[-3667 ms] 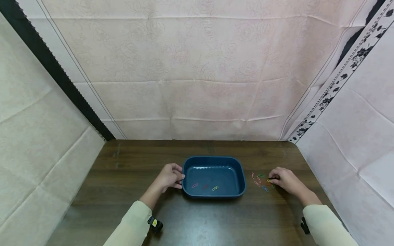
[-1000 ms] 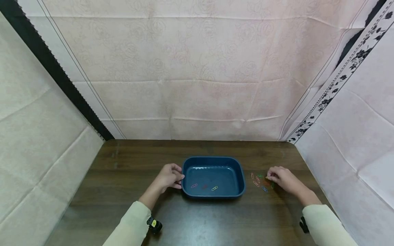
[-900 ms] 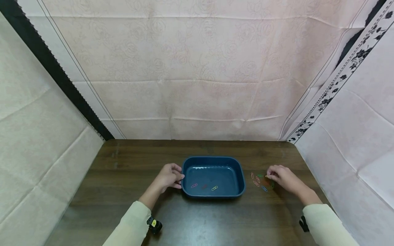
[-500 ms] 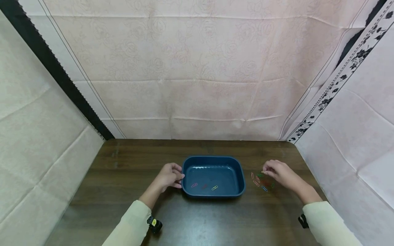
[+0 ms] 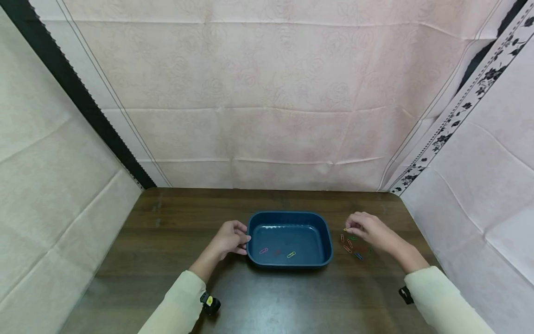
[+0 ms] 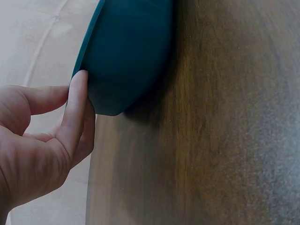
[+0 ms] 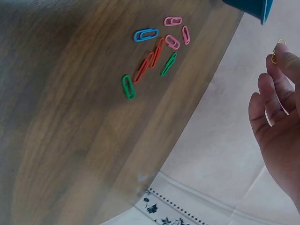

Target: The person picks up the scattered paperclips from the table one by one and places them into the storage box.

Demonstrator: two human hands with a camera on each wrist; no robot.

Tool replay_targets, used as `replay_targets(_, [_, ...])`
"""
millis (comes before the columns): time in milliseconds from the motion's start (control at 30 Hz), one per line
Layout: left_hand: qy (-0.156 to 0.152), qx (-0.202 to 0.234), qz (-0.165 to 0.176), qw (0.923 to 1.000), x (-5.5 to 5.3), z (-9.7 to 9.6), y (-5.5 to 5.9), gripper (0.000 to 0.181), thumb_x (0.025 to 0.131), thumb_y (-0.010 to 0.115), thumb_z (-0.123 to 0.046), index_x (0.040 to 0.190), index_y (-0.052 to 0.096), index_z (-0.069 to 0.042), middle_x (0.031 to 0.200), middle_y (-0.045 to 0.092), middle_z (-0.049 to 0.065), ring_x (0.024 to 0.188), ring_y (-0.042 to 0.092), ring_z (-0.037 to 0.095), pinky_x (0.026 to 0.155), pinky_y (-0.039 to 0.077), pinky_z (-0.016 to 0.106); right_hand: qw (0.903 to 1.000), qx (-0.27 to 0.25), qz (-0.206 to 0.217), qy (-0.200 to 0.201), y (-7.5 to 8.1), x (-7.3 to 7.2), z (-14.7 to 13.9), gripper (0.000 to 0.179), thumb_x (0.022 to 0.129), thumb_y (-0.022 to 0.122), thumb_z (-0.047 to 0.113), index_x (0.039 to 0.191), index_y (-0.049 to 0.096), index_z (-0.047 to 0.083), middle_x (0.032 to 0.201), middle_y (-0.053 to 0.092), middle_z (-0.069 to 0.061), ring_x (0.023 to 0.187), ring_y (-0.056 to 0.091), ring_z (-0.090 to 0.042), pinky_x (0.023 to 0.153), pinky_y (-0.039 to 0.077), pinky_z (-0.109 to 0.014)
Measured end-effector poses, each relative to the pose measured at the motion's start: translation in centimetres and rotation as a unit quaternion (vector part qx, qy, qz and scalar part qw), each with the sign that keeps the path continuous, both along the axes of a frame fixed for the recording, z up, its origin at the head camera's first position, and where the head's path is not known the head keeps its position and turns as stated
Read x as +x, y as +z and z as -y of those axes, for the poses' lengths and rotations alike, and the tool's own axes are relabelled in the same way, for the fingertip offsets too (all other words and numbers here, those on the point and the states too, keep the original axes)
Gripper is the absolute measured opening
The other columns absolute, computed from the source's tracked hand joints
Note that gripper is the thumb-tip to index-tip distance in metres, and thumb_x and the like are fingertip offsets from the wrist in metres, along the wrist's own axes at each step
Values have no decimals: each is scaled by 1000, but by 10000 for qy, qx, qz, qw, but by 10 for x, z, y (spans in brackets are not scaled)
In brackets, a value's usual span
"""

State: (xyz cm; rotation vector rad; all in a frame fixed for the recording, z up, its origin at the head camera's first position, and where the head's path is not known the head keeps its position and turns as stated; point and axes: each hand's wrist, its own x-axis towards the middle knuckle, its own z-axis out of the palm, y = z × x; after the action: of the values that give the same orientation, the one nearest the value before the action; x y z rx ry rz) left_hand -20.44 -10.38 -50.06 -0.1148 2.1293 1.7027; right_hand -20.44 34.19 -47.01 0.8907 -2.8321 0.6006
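My left hand (image 5: 231, 239) holds the left rim of a dark blue rectangular tray (image 5: 288, 266), its thumb and fingers at the edge in the left wrist view. Inside the tray lie a pink paper clip (image 5: 263, 251), a red one (image 5: 277, 253) and a yellow one (image 5: 291, 255). Raised above the table, my right hand (image 5: 370, 228) pinches another yellow paper clip (image 7: 273, 60) between thumb and index finger, its other fingers loosely bent. Below it on the table lie several loose paper clips: a blue one (image 7: 146, 34), pink ones (image 7: 172, 42), red ones (image 7: 144, 67) and green ones (image 7: 128, 87).
The brown wooden table (image 5: 267, 297) carries the tray near its middle, with the loose clips to the right of it. Pale patterned cloth (image 5: 267, 93) hangs behind and along both sides. A black camera (image 5: 210, 304) is strapped to the left wrist.
My right hand has picked up a yellow paper clip from the loose group, lifted it and moved left toward the tray. My left hand has stayed at the tray's rim.
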Motion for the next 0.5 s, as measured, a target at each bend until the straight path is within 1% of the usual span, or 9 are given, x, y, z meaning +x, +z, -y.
replay_targets(133, [-28, 15, 5, 10000, -1, -1, -1, 30, 98, 66, 1, 125, 55, 8, 103, 66, 24, 74, 67, 24, 65, 66, 35, 9998, -110, 122, 105, 2, -1, 7, 12, 93, 75, 8, 93, 68, 18, 84, 58, 13, 78, 49, -1, 64, 49, -22])
replay_targets(333, [-54, 35, -10, 10000, -1, -1, -1, 29, 98, 66, 0, 125, 55, 7, 105, 66, 26, 72, 66, 22, 65, 66, 35, 9991, -70, 364, 205, 2, -4, 16, 6, 97, 72, 17, 94, 67, 16, 85, 57, 14, 78, 49, -1, 65, 49, -21])
replay_targets(500, [-51, 12, -20, 10000, 0, -1, 0, 29, 99, 65, 1, 125, 55, 7, 103, 66, 25, 71, 66, 22, 65, 66, 35, 9984, -88, 251, 502, 4, -5, 27, 5, 97, 72, 16, 94, 68, 16, 86, 59, 12, 79, 50, -2, 64, 50, -21])
